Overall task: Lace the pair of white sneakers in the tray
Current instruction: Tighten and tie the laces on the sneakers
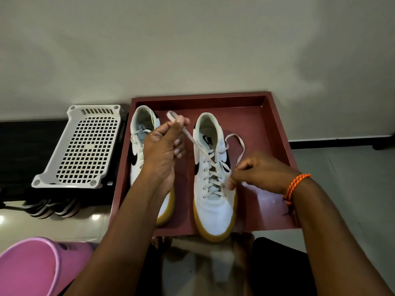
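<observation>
Both white sneakers sit in the dark red tray (pixel 275 124) on the floor in front of me, toes pointing toward me, heels toward the far wall. The right sneaker (pixel 213 189) stands near the middle of the tray, its gum-coloured sole just overhanging the near rim, and its lace (pixel 210 167) crosses back and forth up the eyelets. The left sneaker (pixel 140 142) stands along the tray's left wall, partly hidden behind my left arm.

My left hand (pixel 162 150) is raised above the gap between the two shoes, thumb and fingers pinching one end of the lace, which runs taut from my fingertips down to the top eyelets of the right sneaker. My right hand (pixel 256 171) is just right of that shoe's lacing, fingers curled and pinching the other end; that end loops loosely out over the tray floor to the right of the shoe's collar. An orange braided bracelet (pixel 296 184) circles my right wrist.

Left of the tray a white perforated plastic rack (pixel 85 146) rests on something black. A pink tub (pixel 32 265) sits at the near left corner.
</observation>
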{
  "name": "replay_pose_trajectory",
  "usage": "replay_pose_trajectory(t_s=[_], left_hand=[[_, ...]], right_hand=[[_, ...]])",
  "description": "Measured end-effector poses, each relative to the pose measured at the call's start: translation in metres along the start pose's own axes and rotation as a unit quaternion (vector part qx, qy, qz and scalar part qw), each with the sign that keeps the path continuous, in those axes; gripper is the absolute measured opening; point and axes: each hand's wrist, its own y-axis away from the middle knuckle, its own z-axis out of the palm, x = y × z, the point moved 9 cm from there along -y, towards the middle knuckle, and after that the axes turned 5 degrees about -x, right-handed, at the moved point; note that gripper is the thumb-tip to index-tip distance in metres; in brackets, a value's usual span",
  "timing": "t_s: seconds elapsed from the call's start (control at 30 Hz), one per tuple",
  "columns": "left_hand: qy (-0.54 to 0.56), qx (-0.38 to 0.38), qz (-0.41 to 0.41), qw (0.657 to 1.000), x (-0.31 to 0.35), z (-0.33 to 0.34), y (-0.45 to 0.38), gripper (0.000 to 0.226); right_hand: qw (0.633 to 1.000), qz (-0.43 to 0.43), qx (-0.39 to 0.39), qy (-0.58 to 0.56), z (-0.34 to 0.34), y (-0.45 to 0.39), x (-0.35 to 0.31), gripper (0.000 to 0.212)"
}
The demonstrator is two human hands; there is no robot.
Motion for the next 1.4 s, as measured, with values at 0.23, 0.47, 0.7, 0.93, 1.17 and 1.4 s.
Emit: replay_pose_trajectory(t_s=[0.23,0.47,0.7,0.93,1.17,1.4], left_hand=[[-0.069,-0.038,-0.019,0.997,-0.007,0.015,0.005,0.037],[-0.135,-0.1,0.004,0.986,-0.007,0.034,0.009,0.042],[-0.287,-0.203,0.025,0.936,-0.023,0.064,0.019,0.046],[-0.324,-0.208,0.015,0.923,-0.037,0.069,0.022,0.046],[-0.351,-0.249,-0.001,0.903,-0.039,0.076,0.027,0.028],[-0.308,-0.123,0.038,0.943,-0.006,0.036,0.01,0.03]], right_hand=[[0.937,-0.135,0.298,-0.121,-0.017,-0.003,-0.047,0.018],[0.908,-0.126,0.376,-0.132,-0.001,-0.005,-0.047,0.024],[0.915,-0.122,0.231,-0.307,-0.006,-0.016,-0.037,0.032],[0.922,-0.13,0.248,-0.268,-0.014,-0.015,-0.032,0.011],[0.895,-0.134,0.331,-0.268,-0.028,-0.004,-0.033,0.009],[0.888,-0.099,0.444,-0.074,-0.037,0.011,-0.036,0.006]])
